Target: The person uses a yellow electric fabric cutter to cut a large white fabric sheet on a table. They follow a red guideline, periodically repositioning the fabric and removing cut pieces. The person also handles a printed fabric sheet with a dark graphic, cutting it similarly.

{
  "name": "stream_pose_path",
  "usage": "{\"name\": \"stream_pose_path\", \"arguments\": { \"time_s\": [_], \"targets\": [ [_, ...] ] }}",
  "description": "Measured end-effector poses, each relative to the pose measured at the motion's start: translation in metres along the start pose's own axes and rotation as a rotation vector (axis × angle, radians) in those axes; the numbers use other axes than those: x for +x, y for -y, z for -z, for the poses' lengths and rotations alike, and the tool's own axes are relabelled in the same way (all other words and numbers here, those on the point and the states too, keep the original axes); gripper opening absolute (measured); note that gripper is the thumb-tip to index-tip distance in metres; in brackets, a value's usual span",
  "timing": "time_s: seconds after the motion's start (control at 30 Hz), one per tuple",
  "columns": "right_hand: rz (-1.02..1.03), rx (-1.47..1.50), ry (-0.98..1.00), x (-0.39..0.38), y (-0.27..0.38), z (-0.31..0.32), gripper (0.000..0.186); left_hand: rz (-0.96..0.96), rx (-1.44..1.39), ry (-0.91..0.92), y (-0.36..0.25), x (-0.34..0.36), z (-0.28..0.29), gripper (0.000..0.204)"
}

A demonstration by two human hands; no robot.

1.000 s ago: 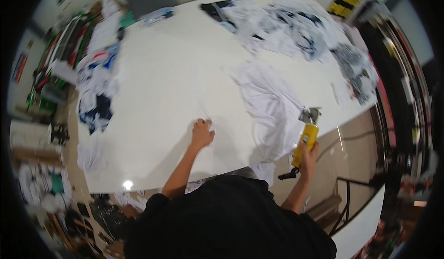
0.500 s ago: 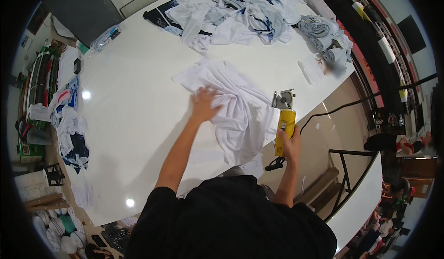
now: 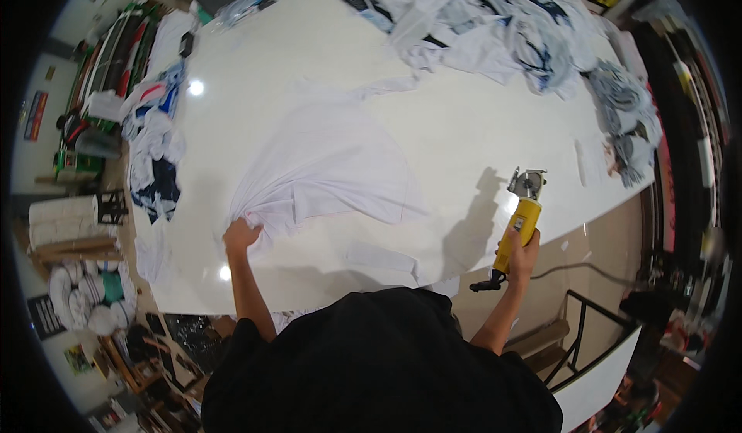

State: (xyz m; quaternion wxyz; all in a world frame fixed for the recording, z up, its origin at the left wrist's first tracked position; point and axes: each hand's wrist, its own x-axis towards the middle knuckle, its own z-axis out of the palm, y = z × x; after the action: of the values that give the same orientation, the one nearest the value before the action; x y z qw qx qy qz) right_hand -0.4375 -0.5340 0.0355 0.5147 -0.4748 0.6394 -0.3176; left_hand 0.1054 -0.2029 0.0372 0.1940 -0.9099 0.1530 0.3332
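My left hand is closed on the gathered near-left corner of a thin white cloth. From that grip the cloth fans out over the white table, with folds running toward the hand and a narrow strip reaching to the far side. At the right, my right hand is wrapped round the yellow body of an electric round-blade cloth cutter. Its metal blade head points away from me, above the table near the right edge, and its shadow falls to the left.
A heap of white, grey and navy cloth covers the far right. Rolled grey pieces lie beside it. A flat white strip rests near the front edge. More garments are piled at the left edge. The cutter's cord trails right.
My left hand has gone from lying spread on the cloth to gripping it, pulling it left and spreading it out. My view has shifted; the cutter stays in my right hand.
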Motion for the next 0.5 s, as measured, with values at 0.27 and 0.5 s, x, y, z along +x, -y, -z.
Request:
{"name": "stream_pose_path", "arguments": {
  "time_s": [0.27, 0.5],
  "targets": [
    [-0.004, -0.071, 0.166, 0.009, 0.050, -0.073, 0.041, -0.893, -0.080, -0.754, -0.091, 0.088, 0.009, 0.076],
    [0.017, -0.219, 0.230, 0.003, 0.089, -0.125, 0.044, -0.267, -0.135, -0.590, -0.095, 0.247, 0.127, 0.098]
  ]
}}
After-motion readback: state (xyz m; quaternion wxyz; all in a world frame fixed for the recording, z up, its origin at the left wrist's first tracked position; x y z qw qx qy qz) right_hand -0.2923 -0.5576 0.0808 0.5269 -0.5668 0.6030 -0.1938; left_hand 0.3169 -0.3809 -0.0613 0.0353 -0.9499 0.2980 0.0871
